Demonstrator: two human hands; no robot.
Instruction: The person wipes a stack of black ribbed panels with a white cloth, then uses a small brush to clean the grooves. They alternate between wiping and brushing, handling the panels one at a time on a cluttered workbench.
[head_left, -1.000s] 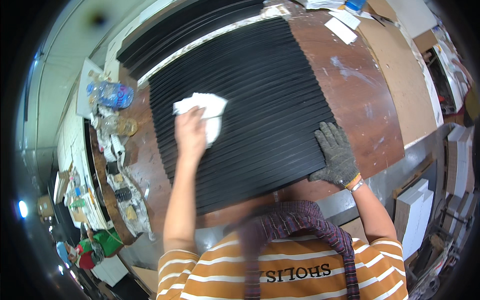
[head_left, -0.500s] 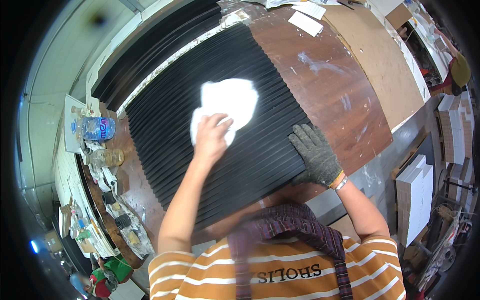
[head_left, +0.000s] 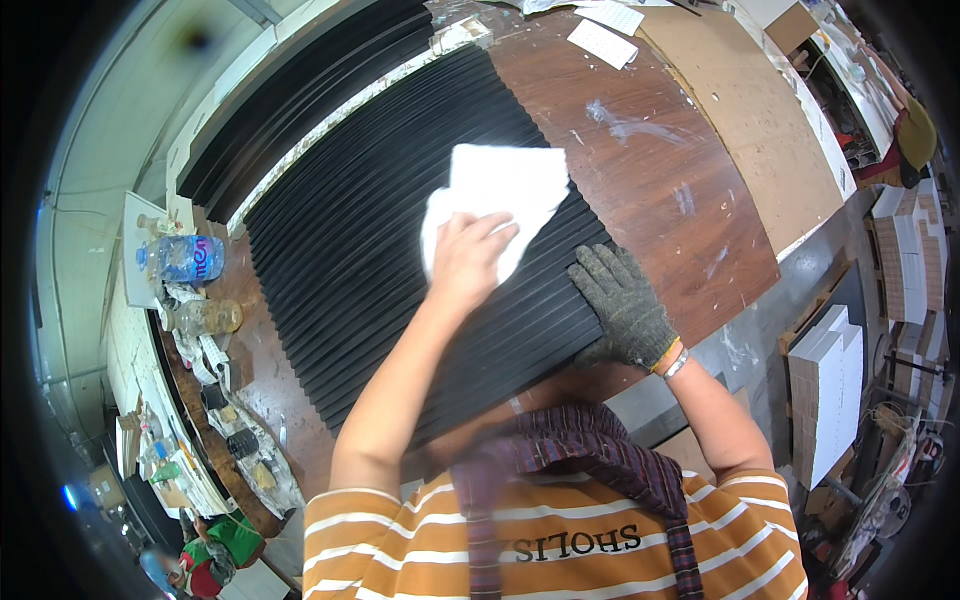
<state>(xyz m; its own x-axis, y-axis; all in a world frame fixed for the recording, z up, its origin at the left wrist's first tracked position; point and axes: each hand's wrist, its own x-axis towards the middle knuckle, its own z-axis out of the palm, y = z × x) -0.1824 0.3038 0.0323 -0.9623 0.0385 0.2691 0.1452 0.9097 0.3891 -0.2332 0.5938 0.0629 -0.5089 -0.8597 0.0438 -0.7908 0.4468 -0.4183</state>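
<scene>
A sheet of black ribbed strips (head_left: 350, 260), laid side by side, covers the middle of the worktable. My bare left hand (head_left: 468, 255) presses a white cloth (head_left: 510, 185) against the ribs, its fingers bunched on the cloth's near part. The cloth spreads out beyond the fingertips, close to the right-hand ends of the strips. On the near right corner of the sheet lies my right hand (head_left: 625, 310), in a dark grey knit glove. Its fingers are stretched out over the strip ends, and its thumb is at the near edge.
More long black strips (head_left: 310, 95) lie along the far left edge. The brown wooden tabletop (head_left: 660, 170) carries white smears; papers (head_left: 603, 42) and a tan board (head_left: 750, 110) lie farther right. At left stand a blue-labelled bottle (head_left: 190, 258) and a jar (head_left: 210, 317). White stacked boards (head_left: 828, 390) stand on the right.
My left hand has slid the cloth to the right across the ribs, toward the strip ends. My right hand stays on the corner; the whole view has shifted slightly.
</scene>
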